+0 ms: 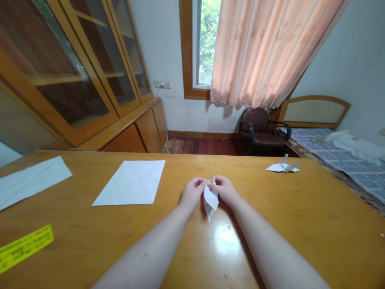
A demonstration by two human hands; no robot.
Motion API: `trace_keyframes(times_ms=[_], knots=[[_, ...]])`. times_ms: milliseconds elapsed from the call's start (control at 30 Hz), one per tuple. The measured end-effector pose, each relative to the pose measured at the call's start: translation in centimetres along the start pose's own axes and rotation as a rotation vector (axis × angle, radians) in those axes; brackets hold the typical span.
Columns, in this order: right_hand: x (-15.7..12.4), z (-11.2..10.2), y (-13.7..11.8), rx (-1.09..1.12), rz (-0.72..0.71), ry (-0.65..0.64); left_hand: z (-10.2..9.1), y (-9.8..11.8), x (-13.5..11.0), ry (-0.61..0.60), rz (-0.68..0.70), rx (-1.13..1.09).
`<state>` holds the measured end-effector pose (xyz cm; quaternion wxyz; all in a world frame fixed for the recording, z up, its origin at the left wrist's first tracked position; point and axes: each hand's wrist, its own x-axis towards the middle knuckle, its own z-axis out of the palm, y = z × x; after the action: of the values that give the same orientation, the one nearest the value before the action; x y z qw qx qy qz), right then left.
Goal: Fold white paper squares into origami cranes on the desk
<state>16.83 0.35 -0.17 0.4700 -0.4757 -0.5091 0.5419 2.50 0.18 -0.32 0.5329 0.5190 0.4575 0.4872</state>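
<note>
A small folded white paper piece (210, 199) hangs point-down just above the wooden table (270, 224), near its middle. My left hand (192, 192) pinches the paper's upper left edge with closed fingers. My right hand (225, 189) pinches the upper right edge, fingers also closed. Both forearms reach in from the near edge and meet over the paper.
A flat white sheet (130, 182) lies left of my hands, another sheet (28, 180) at the far left edge. A yellow slip (24, 247) sits front left. A finished folded paper figure (283, 165) rests back right. Beyond the table: a chair (260, 128), a bed (345, 156), cabinets (90, 80).
</note>
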Motion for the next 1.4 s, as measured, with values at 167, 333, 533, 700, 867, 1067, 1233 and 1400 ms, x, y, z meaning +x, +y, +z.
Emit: trace_keyframes(times_ms=[167,333,533,700,867,1067,1233,1400], knots=[[-0.1,0.0,0.2,0.03,-0.001,-0.09,0.0,-0.1,0.1,0.104,0.005,-0.009],[-0.4,-0.2,0.4,0.012,-0.029,-0.239,-0.2,0.1,0.3,0.181,0.034,-0.086],[-0.6,0.0,0.4,-0.027,0.03,-0.285,-0.3,0.2,0.3,0.187,0.03,-0.142],[-0.2,0.2,0.3,-0.011,-0.024,-0.06,0.2,0.4,0.2,0.109,-0.046,-0.28],[0.4,-0.4,-0.2,0.014,-0.096,0.239,0.7,0.2,-0.2,-0.057,-0.161,-0.281],[0.4,-0.6,-0.3,0.053,-0.058,0.257,0.6,0.1,-0.2,-0.081,-0.191,-0.196],[0.5,-0.5,0.2,0.154,0.009,0.181,0.6,0.4,-0.3,-0.047,-0.212,-0.196],[0.4,-0.5,0.1,0.178,0.021,0.2,0.6,0.2,-0.2,-0.073,-0.248,-0.178]])
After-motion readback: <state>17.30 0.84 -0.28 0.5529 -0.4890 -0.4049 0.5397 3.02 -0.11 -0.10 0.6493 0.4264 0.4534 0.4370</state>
